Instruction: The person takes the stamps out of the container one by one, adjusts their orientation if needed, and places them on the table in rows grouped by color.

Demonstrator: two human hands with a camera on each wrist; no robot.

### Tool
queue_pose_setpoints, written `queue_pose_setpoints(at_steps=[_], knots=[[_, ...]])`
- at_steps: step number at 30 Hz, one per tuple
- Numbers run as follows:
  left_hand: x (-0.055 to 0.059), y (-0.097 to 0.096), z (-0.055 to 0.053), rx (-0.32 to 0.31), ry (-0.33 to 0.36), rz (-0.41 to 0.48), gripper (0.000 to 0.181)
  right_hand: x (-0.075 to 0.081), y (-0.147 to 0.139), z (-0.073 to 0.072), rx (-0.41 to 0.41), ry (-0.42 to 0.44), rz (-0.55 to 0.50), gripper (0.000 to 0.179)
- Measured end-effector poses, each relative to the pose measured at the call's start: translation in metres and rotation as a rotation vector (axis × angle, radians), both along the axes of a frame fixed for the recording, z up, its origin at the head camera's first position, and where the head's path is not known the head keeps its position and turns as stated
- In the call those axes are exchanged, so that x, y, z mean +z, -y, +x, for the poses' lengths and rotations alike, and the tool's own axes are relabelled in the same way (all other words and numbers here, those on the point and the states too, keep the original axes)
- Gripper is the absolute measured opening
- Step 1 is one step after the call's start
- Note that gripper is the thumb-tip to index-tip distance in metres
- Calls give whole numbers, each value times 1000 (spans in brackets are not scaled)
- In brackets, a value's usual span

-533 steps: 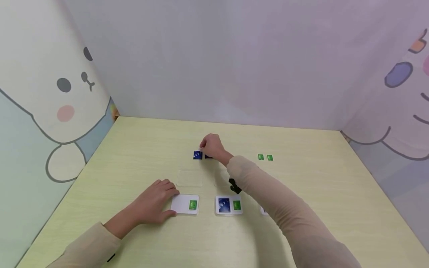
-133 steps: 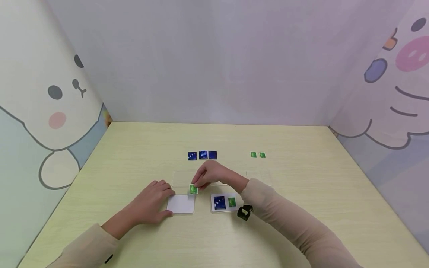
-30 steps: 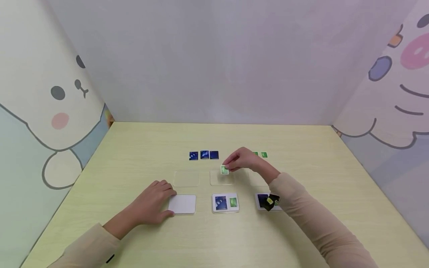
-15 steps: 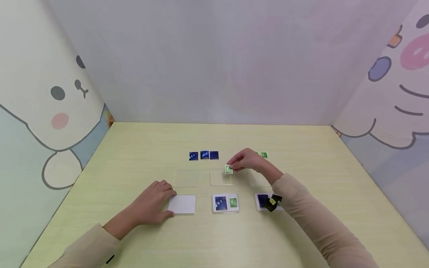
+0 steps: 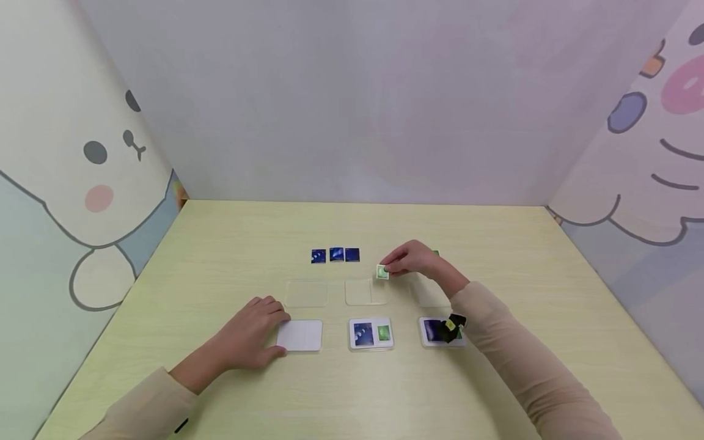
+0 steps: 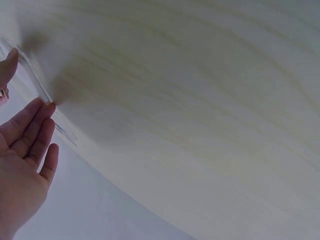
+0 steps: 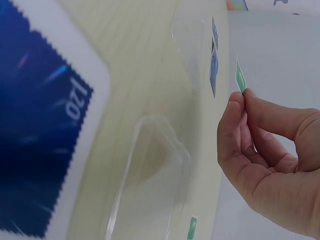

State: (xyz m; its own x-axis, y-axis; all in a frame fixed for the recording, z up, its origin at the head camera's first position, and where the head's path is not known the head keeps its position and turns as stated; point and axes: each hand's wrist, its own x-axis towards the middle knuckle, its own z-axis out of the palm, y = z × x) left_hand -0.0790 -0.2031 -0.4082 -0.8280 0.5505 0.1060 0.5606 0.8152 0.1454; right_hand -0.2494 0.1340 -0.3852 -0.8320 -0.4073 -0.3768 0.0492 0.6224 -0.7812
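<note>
My right hand (image 5: 411,258) pinches a small green postage stamp (image 5: 382,272) between thumb and fingertips, raised above the back edge of the middle clear case (image 5: 359,292). In the right wrist view the green stamp (image 7: 241,79) stands out from the fingertips. My left hand (image 5: 247,334) holds a blank white card (image 5: 299,335) by its left end, thumb at the near corner and fingers at the far one. The left wrist view shows the thumb and fingertips on the card's edge (image 6: 36,79). Several blue stamps (image 5: 337,254) lie in a row further back.
Two white cards bear a blue and a green stamp each, the middle card (image 5: 383,344) and the right card (image 5: 440,344), partly covered by a black wrist device (image 5: 453,328). Clear cases lie left (image 5: 307,293) and right (image 5: 431,293). A green stamp (image 5: 436,252) shows behind my right hand.
The green stamp was lifted from the left white card, leaving it blank. My right hand has since carried it right and back. My left hand keeps its place.
</note>
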Motion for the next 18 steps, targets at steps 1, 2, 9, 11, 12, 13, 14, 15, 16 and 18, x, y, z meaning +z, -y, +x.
queue_pose_setpoints(at_steps=[1,2,9,11,12,13,14,15,16,18], knots=[[0,0,0,0,1,0,46,0,-1,-1,0,-3,9,25],[0,0,0,0,2,0,46,1,-2,-2,-2,-4,15,25],[2,-1,1,3,7,-2,45,-1,-7,-11,-18,5,34,26],[2,-2,1,3,7,-5,45,0,-8,-13,-22,5,25,27],[3,-2,1,3,8,-7,46,0,-8,-14,-27,6,19,27],[3,-2,1,3,10,-9,46,0,-9,-15,-30,6,13,28],[3,-2,1,4,12,-11,46,1,-9,-17,-32,6,8,28],[3,-2,1,5,13,-13,46,1,-10,-18,-31,4,4,28],[3,-2,1,6,15,-13,46,1,-10,-19,-32,1,2,28],[3,-2,1,7,16,-14,46,2,-12,-21,-31,-5,7,28]])
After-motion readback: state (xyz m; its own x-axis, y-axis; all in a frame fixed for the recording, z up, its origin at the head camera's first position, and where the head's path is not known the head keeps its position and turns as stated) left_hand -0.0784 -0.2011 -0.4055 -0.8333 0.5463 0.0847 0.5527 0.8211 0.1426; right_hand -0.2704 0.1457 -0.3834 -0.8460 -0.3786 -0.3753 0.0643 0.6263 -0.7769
